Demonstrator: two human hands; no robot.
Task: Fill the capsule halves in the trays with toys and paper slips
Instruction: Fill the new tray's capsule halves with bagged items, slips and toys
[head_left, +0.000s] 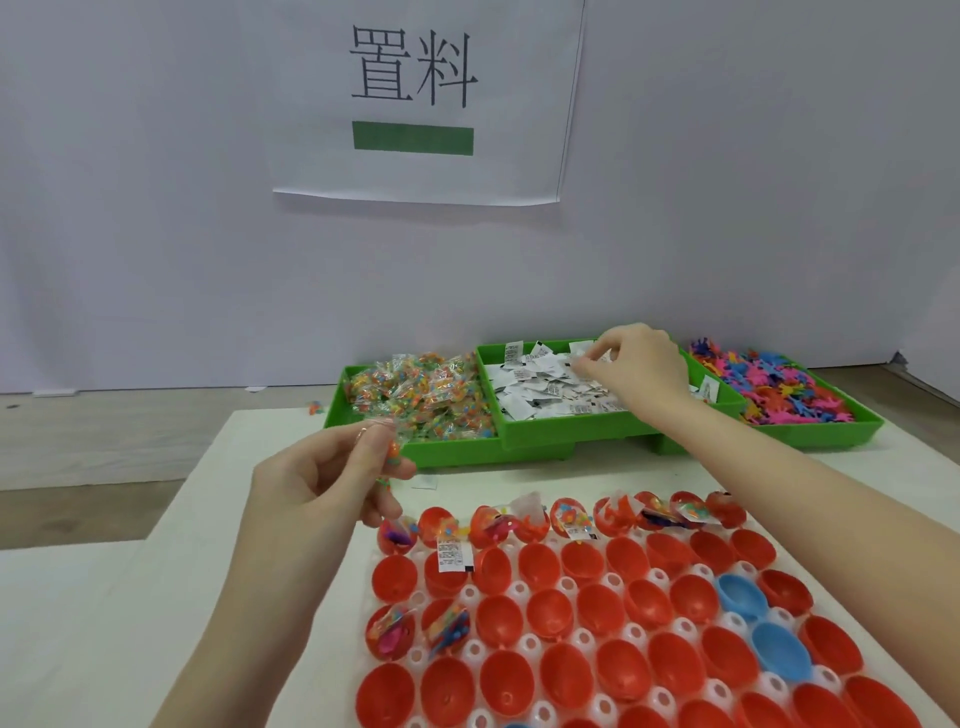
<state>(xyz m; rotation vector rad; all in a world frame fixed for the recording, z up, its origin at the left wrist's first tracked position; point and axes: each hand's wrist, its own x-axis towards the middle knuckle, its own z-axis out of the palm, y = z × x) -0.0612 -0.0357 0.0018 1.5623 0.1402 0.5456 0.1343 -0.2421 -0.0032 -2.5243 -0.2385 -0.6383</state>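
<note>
A white tray (530, 644) near me holds several red capsule halves (550, 610) and two blue ones (779, 649). The far row and a few halves at the left carry toy packets and paper slips. My left hand (322, 478) pinches a clear packet of coloured beads (387, 441) above the tray's far left corner. My right hand (636, 366) reaches into the middle green bin (571, 423) and pinches at the white paper slips (545, 387).
A green bin of bead packets (421, 397) stands to the left of the slips. To the right, a green bin (831, 434) holds colourful rubber hand toys (769, 384). A white wall with a printed sign (415, 98) rises behind the bins.
</note>
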